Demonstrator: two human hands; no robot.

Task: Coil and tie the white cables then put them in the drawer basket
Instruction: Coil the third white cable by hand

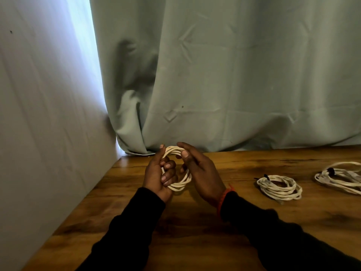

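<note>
A white cable wound into a small coil [180, 184] is held upright above the wooden table [195, 231]. My left hand [159, 177] grips the coil's left side, with fingers curled through the loop. My right hand [199, 171] pinches the top of the coil between thumb and fingers. Two more white coils lie flat on the table to the right: a nearer coil [279, 187] with a small black tie, and a farther coil [340, 178] with a black tie, partly cut off by the frame edge. No drawer basket is in view.
A pale green curtain [224, 75] hangs behind the table's far edge. A light wall [48, 114] runs along the table's left side.
</note>
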